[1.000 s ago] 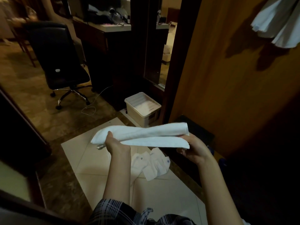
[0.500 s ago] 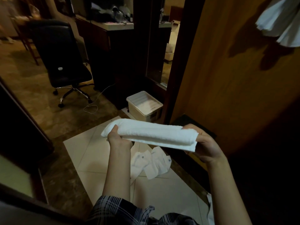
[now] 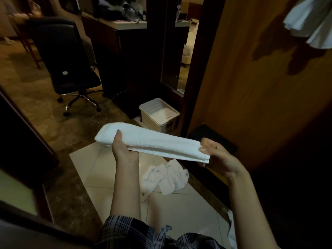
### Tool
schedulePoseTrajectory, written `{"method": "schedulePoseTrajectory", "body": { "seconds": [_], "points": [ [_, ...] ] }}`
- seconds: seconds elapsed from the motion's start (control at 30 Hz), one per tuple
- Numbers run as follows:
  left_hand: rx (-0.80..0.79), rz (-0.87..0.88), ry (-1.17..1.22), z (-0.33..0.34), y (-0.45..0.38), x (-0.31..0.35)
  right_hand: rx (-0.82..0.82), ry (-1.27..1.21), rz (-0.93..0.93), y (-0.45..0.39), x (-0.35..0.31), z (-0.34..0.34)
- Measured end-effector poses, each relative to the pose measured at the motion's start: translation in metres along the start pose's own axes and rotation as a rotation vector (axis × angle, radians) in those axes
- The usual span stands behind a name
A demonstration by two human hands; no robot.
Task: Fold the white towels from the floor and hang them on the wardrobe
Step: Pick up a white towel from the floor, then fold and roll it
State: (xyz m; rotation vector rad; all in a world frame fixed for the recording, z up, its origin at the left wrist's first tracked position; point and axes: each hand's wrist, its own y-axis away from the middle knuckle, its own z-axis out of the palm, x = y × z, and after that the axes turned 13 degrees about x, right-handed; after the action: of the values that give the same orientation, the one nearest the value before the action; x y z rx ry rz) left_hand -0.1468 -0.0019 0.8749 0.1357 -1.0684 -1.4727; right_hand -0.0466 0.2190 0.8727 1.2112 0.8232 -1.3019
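A white towel [image 3: 152, 141], folded into a long flat strip, lies level between both hands at waist height. My left hand [image 3: 124, 150] holds its left part from below with the thumb on top. My right hand [image 3: 215, 155] pinches the right end, thumb on top and fingers under it. Below, a crumpled white towel [image 3: 165, 178] lies on the pale floor tiles. The wooden wardrobe door [image 3: 260, 87] stands to the right, with white cloth [image 3: 309, 20] hanging at its top right corner.
A white plastic bin [image 3: 158, 114] stands on the floor beside the wardrobe's edge. A black office chair [image 3: 68, 69] and a white cable [image 3: 102, 114] are at the left, with a dark desk behind. A dark mat [image 3: 212, 139] lies at the wardrobe's foot.
The towel has been folded over once more into a thicker strip and lifted slightly. Both hands moved up and a little to the right with it.
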Motion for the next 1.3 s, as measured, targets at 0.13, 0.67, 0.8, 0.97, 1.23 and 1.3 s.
{"method": "schedulePoseTrajectory", "body": {
  "seconds": [0.13, 0.67, 0.8, 0.97, 1.23, 1.3],
  "points": [
    [-0.130, 0.099, -0.075, 0.001, 0.005, 0.008, 0.026, -0.095, 0.092, -0.003, 0.017, -0.008],
    [-0.744, 0.324, -0.486, 0.003, 0.027, -0.009, 0.190, 0.655, 0.224, 0.001, 0.038, -0.013],
    [-1.009, 0.407, -0.832, 0.009, 0.039, -0.025, 0.081, 0.591, 0.025, 0.002, 0.013, 0.007],
    [-1.033, 0.414, -0.899, 0.009, 0.040, -0.036, 0.097, 0.351, -0.148, 0.003, -0.005, 0.032],
    [-0.895, 0.447, -0.756, 0.010, 0.041, -0.031, 0.222, 0.307, -0.092, -0.009, 0.033, 0.051],
    [-0.818, 0.434, -0.687, 0.008, 0.038, -0.030, 0.237, 0.347, -0.055, -0.010, 0.039, 0.051]
  ]
}}
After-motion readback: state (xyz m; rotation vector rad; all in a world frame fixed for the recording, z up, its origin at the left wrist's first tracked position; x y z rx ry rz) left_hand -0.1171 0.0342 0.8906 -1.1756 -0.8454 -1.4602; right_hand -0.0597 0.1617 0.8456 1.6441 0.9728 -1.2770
